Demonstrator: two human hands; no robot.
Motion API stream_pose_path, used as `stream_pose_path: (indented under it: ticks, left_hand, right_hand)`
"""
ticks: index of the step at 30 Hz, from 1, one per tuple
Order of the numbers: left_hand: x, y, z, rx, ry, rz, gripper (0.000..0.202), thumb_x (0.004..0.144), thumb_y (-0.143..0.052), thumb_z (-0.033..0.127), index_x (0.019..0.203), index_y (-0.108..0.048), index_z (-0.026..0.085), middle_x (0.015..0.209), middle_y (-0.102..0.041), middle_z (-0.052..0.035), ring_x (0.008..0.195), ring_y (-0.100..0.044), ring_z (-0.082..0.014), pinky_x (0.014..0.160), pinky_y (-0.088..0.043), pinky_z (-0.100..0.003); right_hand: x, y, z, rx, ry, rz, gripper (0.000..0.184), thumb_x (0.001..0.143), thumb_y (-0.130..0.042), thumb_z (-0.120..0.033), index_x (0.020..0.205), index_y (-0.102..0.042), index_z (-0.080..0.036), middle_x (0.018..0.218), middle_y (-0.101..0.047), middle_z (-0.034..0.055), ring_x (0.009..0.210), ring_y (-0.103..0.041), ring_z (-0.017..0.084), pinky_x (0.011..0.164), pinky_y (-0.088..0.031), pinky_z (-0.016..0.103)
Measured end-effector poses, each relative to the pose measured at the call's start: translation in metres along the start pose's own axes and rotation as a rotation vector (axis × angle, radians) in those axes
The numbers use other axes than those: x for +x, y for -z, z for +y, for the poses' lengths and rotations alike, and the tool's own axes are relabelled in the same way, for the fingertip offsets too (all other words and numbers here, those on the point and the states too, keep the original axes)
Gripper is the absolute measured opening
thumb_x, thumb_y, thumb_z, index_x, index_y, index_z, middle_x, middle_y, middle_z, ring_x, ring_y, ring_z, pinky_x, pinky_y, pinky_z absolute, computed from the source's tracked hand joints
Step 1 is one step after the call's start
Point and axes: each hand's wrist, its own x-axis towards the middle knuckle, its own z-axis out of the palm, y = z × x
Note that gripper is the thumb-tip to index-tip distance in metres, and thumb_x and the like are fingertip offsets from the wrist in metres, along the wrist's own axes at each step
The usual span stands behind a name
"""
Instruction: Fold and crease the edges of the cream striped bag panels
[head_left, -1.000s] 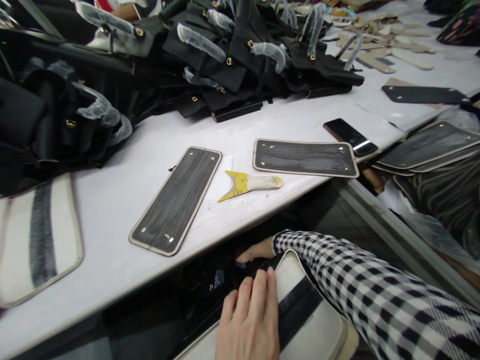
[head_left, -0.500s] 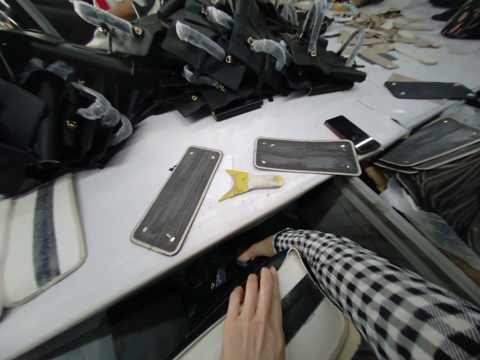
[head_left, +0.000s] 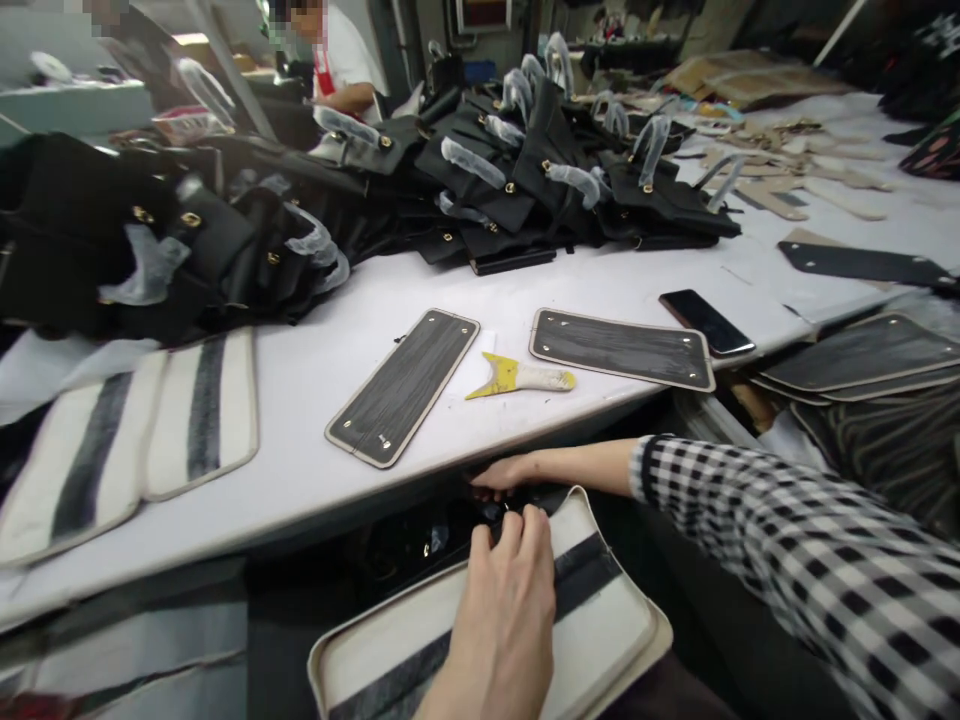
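Observation:
A cream panel with a black stripe (head_left: 615, 620) lies in my lap below the white table's front edge (head_left: 300, 490). My left hand (head_left: 502, 610) rests on it, fingers together and curled over its top edge. My right hand (head_left: 501, 474), in a black-and-white checked sleeve, reaches under the table edge. Its fingers are closed on a dark, shiny item (head_left: 409, 545) with small gold hardware that I cannot make out well. The fingertips of both hands nearly meet there.
On the table lie two black base plates with cream rims (head_left: 405, 385) (head_left: 622, 348), a yellow-tipped scraper (head_left: 517, 378) and a phone (head_left: 706, 322). Black bags with wrapped handles (head_left: 525, 190) are piled behind. Striped panels (head_left: 150, 430) lie left, stacked plates (head_left: 862, 355) right. A person (head_left: 337, 60) sits at the back.
The view has tilted up and shows more of the room. My left hand slid forward to the panel's top edge. More of my right forearm shows beyond the sleeve.

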Motion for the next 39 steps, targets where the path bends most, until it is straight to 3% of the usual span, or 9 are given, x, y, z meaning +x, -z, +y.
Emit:
stream_pose_path:
  ticks: [3, 7, 10, 14, 17, 21, 27, 33, 39]
  left_hand:
    - [-0.001, 0.003, 0.008, 0.029, 0.034, -0.038, 0.057, 0.080, -0.049, 0.017, 0.136, -0.049, 0.005, 0.127, -0.053, -0.0175, 0.104, -0.049, -0.0290, 0.082, -0.048, -0.045]
    - [-0.011, 0.008, 0.007, -0.080, 0.076, 0.047, 0.054, 0.080, -0.050, 0.019, 0.132, -0.051, 0.005, 0.125, -0.054, -0.0176, 0.114, -0.047, -0.0314, 0.090, -0.046, -0.046]
    - [-0.027, 0.012, -0.008, -0.341, 0.099, 0.164, 0.046, 0.075, -0.052, 0.017, 0.120, -0.059, 0.018, 0.120, -0.059, -0.0091, 0.113, -0.050, -0.0264, 0.088, -0.046, -0.039]
    - [-0.050, 0.011, -0.038, -0.472, 0.325, 0.235, 0.038, 0.070, -0.050, 0.010, 0.104, -0.061, 0.022, 0.111, -0.064, -0.0039, 0.103, -0.055, -0.0228, 0.084, -0.045, -0.036]
    - [-0.060, 0.006, -0.056, -0.463, 0.433, 0.173, 0.026, 0.069, -0.051, 0.012, 0.091, -0.062, 0.020, 0.096, -0.066, -0.0042, 0.094, -0.059, -0.0238, 0.080, -0.045, -0.036]
    - [-0.063, 0.001, -0.064, -0.503, 0.465, 0.129, 0.019, 0.069, -0.053, 0.014, 0.083, -0.063, 0.021, 0.090, -0.068, -0.0030, 0.085, -0.062, -0.0229, 0.074, -0.047, -0.034]
    - [-0.067, -0.002, -0.068, -0.568, 0.491, 0.128, 0.021, 0.071, -0.054, 0.017, 0.087, -0.065, 0.023, 0.093, -0.069, -0.0027, 0.089, -0.063, -0.0229, 0.077, -0.048, -0.033]
    - [-0.083, -0.009, -0.090, -0.690, 0.507, 0.091, 0.020, 0.070, -0.057, 0.023, 0.086, -0.068, 0.027, 0.090, -0.072, 0.0005, 0.084, -0.065, -0.0230, 0.070, -0.047, -0.031]
    - [-0.100, -0.011, -0.105, -0.794, 0.523, 0.095, 0.022, 0.067, -0.056, 0.022, 0.084, -0.070, 0.027, 0.088, -0.073, 0.0023, 0.081, -0.064, -0.0210, 0.066, -0.044, -0.028]
  right_hand:
    - [-0.015, -0.008, -0.024, -0.059, -0.018, -0.148, 0.050, 0.096, -0.044, -0.051, 0.083, -0.072, -0.012, 0.079, -0.071, 0.0083, 0.068, -0.063, 0.017, 0.061, -0.050, 0.028]
    - [-0.039, -0.018, -0.041, -0.139, 0.032, -0.105, 0.061, 0.099, -0.029, -0.054, 0.084, -0.070, -0.012, 0.083, -0.072, 0.0105, 0.072, -0.064, 0.017, 0.068, -0.050, 0.027]
    - [-0.049, -0.026, -0.044, -0.260, 0.079, -0.041, 0.062, 0.099, -0.032, -0.056, 0.074, -0.070, -0.012, 0.080, -0.071, 0.0112, 0.074, -0.064, 0.020, 0.074, -0.048, 0.030]
    - [-0.053, -0.033, -0.042, -0.401, 0.181, 0.014, 0.067, 0.098, -0.028, -0.061, 0.076, -0.070, -0.014, 0.078, -0.070, 0.0082, 0.076, -0.063, 0.020, 0.073, -0.046, 0.029]
    - [-0.054, -0.037, -0.041, -0.482, 0.233, 0.036, 0.072, 0.099, -0.019, -0.061, 0.079, -0.069, -0.014, 0.071, -0.069, 0.0072, 0.069, -0.063, 0.019, 0.071, -0.045, 0.029]
    - [-0.056, -0.041, -0.041, -0.597, 0.298, 0.069, 0.070, 0.098, -0.020, -0.062, 0.078, -0.069, -0.017, 0.072, -0.069, 0.0066, 0.069, -0.063, 0.020, 0.069, -0.042, 0.029]
    - [-0.060, -0.048, -0.046, -0.749, 0.328, 0.140, 0.066, 0.098, -0.022, -0.061, 0.079, -0.071, -0.021, 0.086, -0.072, 0.0076, 0.083, -0.065, 0.024, 0.071, -0.038, 0.031]
    - [-0.063, -0.057, -0.054, -0.855, 0.299, 0.197, 0.069, 0.099, -0.017, -0.061, 0.073, -0.067, -0.021, 0.077, -0.070, 0.0077, 0.074, -0.063, 0.023, 0.064, -0.034, 0.031]
    - [-0.064, -0.071, -0.060, -0.911, 0.291, 0.227, 0.067, 0.099, -0.016, -0.060, 0.074, -0.066, -0.022, 0.080, -0.070, 0.0081, 0.079, -0.064, 0.025, 0.064, -0.033, 0.031]
